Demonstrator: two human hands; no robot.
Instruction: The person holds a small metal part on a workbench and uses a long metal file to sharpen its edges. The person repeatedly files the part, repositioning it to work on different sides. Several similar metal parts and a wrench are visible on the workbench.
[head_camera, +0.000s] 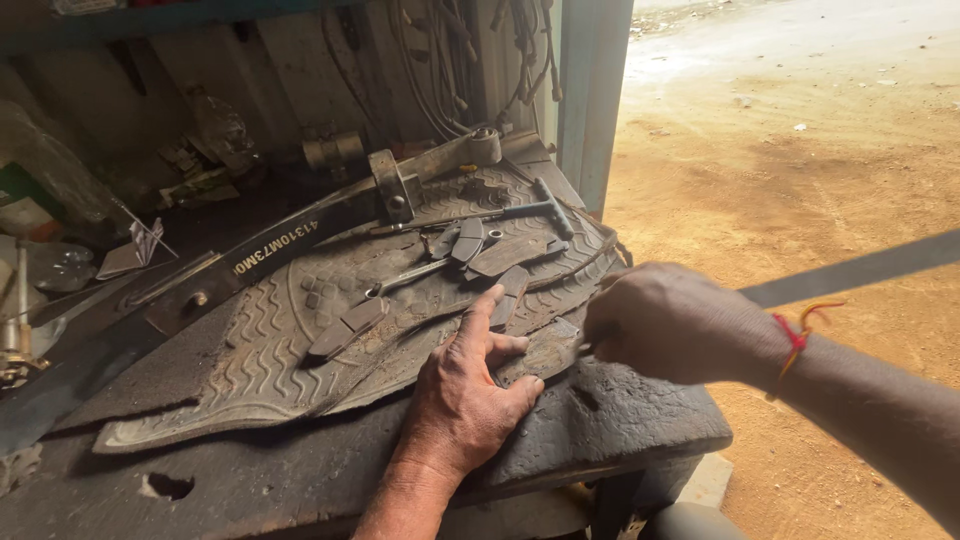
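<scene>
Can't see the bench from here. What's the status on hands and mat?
Left hand flat on rubber mat. Right hand closed at the mat's edge, contents hidden. T-handle wrench lies beyond.

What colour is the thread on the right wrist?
Red, with a yellowish loose end, on the thread around the right wrist; the head view shows it.

Worn, dark rubber mat with moulded wavy tread, lying flat across the table, spreading from the left edge toward the right front corner. Grimy, curled at the rim, torn in places. Pressed down near its right front part by the left hand, fingers spread. Touched at its right rim, by the table's right edge, under the closed right hand.
</scene>
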